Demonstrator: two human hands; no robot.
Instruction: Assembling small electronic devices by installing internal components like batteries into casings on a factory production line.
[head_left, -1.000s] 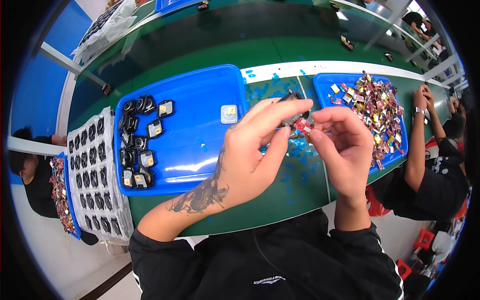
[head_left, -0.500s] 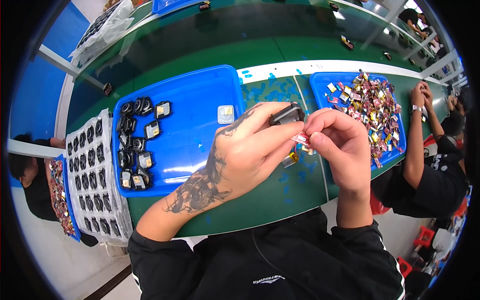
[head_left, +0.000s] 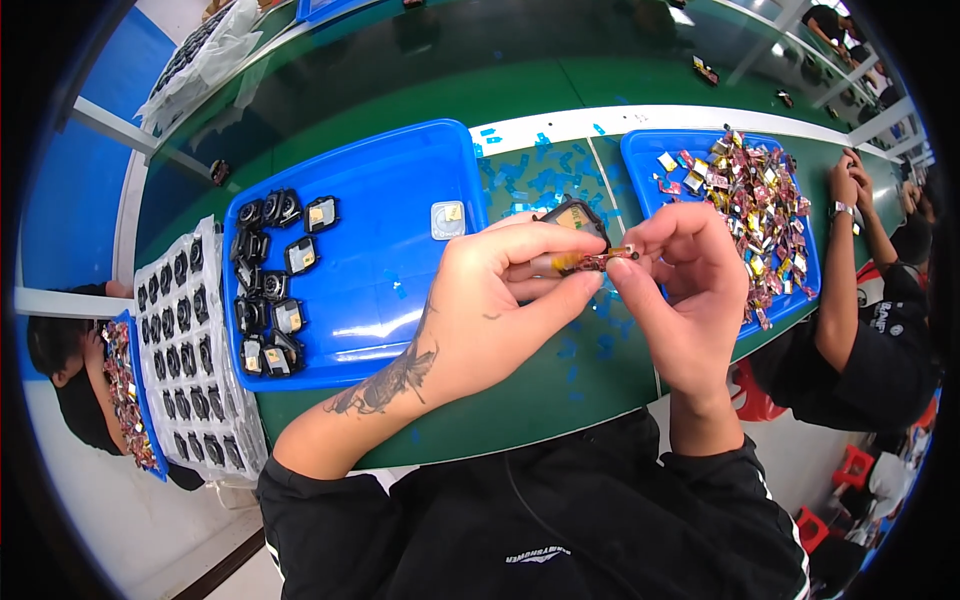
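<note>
1. Left hand (head_left: 490,310) holds a small black module (head_left: 575,222) above the green table (head_left: 420,90), between the two blue trays. Fingers are wrapped around it, thumb and forefinger pressed on its lower edge.
2. Right hand (head_left: 685,285) pinches a small foil-coloured strip part (head_left: 598,261) between thumb and forefinger, its tip touching the module's edge. The remaining fingers are curled in.
3. Contact point is mostly hidden by the fingertips; the strip is probably being seated into, or peeled off, the module, cannot tell which.
4. To do the step well, judged from this pose: keep the left grip steady and the module face up toward the eyes, move only the right fingertips, and keep the strip in line with the module edge so it does not kink.
5. Left tray (head_left: 380,250) holds a cluster of black modules (head_left: 270,285) along its left side and one pale square piece (head_left: 448,219) near its right rim.
6. Right tray (head_left: 640,150) holds a heap of mixed foil parts (head_left: 755,215).
7. Small blue scraps (head_left: 545,185) litter the table between the trays, under the hands.
8. A clear blister sheet of black round parts (head_left: 185,350) lies to the left of the left tray.
9. Another person's forearm (head_left: 835,290) rests at the right table edge, well apart from the work.
</note>
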